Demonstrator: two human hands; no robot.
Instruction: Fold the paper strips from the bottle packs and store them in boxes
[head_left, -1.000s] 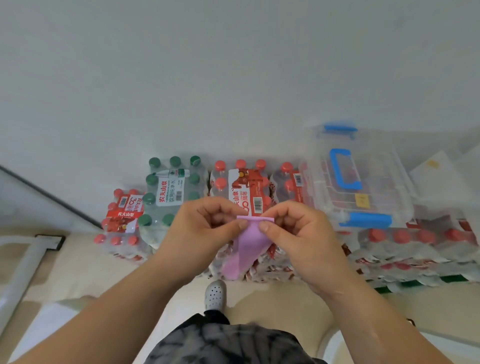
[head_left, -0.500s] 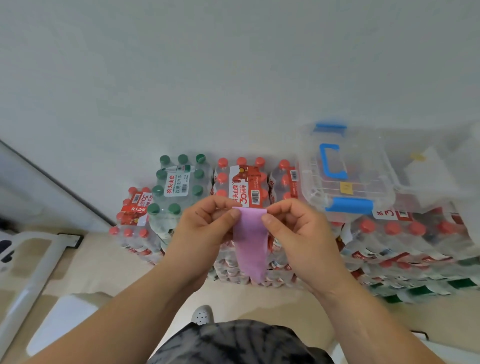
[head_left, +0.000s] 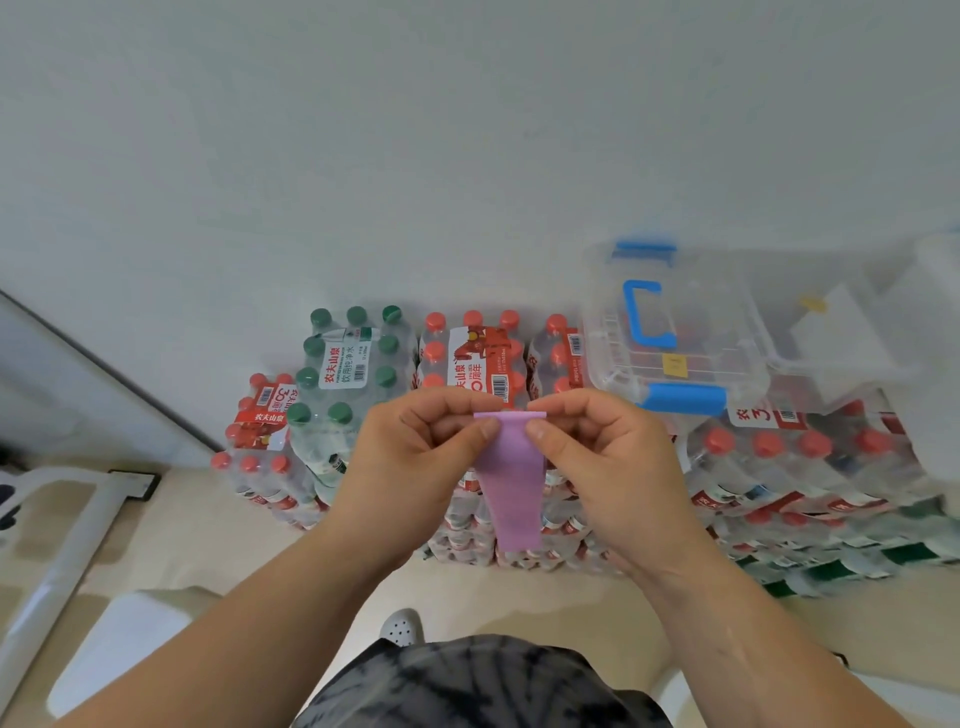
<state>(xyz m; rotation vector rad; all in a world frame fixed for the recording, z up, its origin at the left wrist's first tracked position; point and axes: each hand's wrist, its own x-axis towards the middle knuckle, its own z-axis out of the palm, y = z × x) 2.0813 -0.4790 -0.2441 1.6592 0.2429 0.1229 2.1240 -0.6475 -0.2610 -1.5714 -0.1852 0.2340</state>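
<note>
A purple paper strip (head_left: 511, 488) hangs in front of me, folded over at its top edge. My left hand (head_left: 415, 457) pinches the strip's top left corner between thumb and fingers. My right hand (head_left: 608, 457) pinches the top right corner the same way. Behind the hands stand stacked bottle packs (head_left: 467, 364) with red and green caps. A clear plastic box (head_left: 670, 332) with blue handle and latches sits closed on top of the packs at the right.
A second clear box (head_left: 857, 332) with white paper inside lies further right on the packs. A white wall rises behind the stack. White frame bars (head_left: 57, 545) stand at the left on the beige floor. My shoe (head_left: 401, 626) shows below.
The strip's lower end has swung from the left to hang straight down. Both hands stay pinched on its top edge. The view has shifted slightly.
</note>
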